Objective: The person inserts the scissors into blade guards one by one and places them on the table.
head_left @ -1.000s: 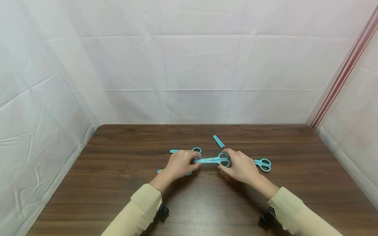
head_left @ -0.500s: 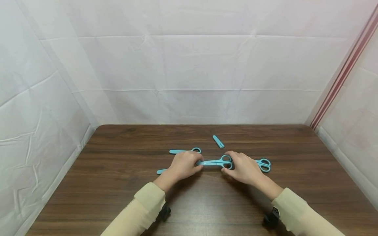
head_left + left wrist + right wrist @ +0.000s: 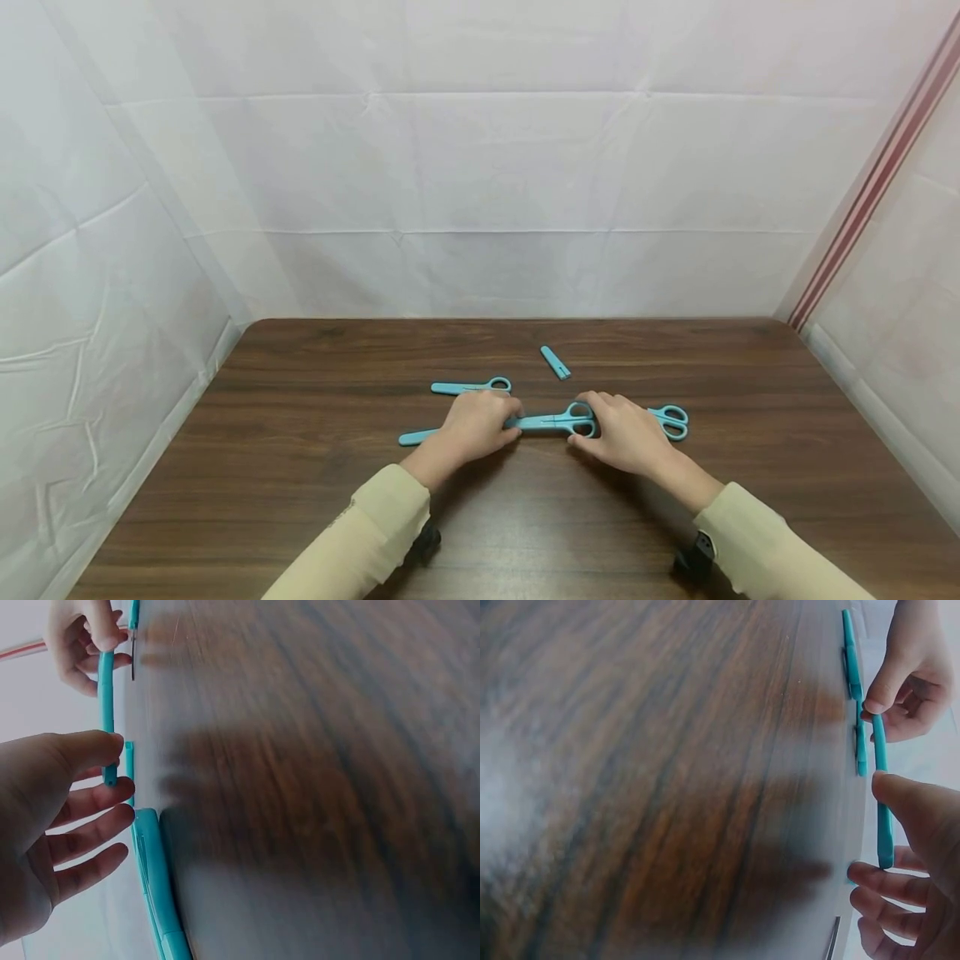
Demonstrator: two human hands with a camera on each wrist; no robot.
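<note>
The left hand (image 3: pixel 474 427) had its grip pinched on the blade-sheath end of the teal scissors (image 3: pixel 555 421), thumb and fingers closed narrowly around it. The right hand (image 3: pixel 626 433) gripped the handle loops of the same scissors, which sat just above the dark wooden surface (image 3: pixel 300 500) between the two hands. Another pair of scissors (image 3: pixel 471 386) lay beyond the left hand, a third pair (image 3: pixel 670 419) lay behind the right hand, and a loose teal cap (image 3: pixel 555 362) lay farther back.

Cream long sleeves (image 3: pixel 375 525), black wrist mounts (image 3: pixel 693 557).
</note>
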